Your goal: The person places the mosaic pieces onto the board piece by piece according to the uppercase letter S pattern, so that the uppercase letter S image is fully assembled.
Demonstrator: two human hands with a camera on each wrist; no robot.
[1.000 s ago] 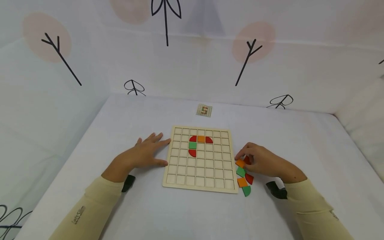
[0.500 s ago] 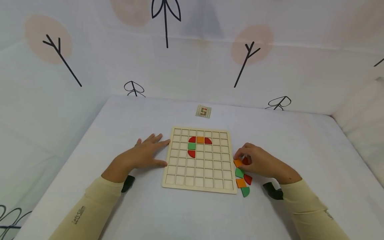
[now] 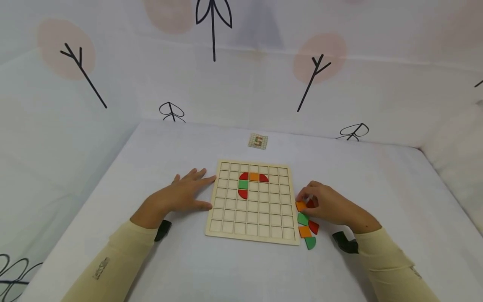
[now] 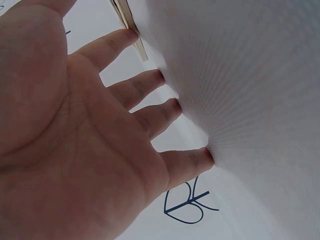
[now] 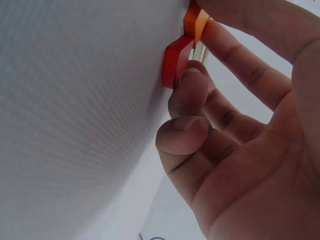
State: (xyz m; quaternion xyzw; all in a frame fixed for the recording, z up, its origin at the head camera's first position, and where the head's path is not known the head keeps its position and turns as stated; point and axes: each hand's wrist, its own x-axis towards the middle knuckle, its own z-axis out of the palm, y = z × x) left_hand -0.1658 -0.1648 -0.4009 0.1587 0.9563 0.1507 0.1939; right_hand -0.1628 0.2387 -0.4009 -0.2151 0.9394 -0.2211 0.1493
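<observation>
A square wooden grid board (image 3: 253,242) lies in the middle of the white table. On it sit three red quarter-round tiles, an orange square tile (image 3: 254,176) and a green square tile (image 3: 243,184). My left hand (image 3: 177,197) has its fingers spread, with thumb and index fingertips at the board's left edge. Beside the right edge, my right hand (image 3: 328,205) pinches another orange square tile (image 5: 196,22) between thumb and index finger, low at the table. Under its curled fingers lies a red tile (image 5: 176,61), partly hidden in the head view.
Below the right hand lie loose tiles: a green one (image 3: 303,219), a red quarter-round (image 3: 313,227), an orange square (image 3: 305,232) and a green quarter-round (image 3: 310,243). A small pattern card (image 3: 258,141) lies behind the board. A patterned cloth wall (image 3: 241,92) stands at the back.
</observation>
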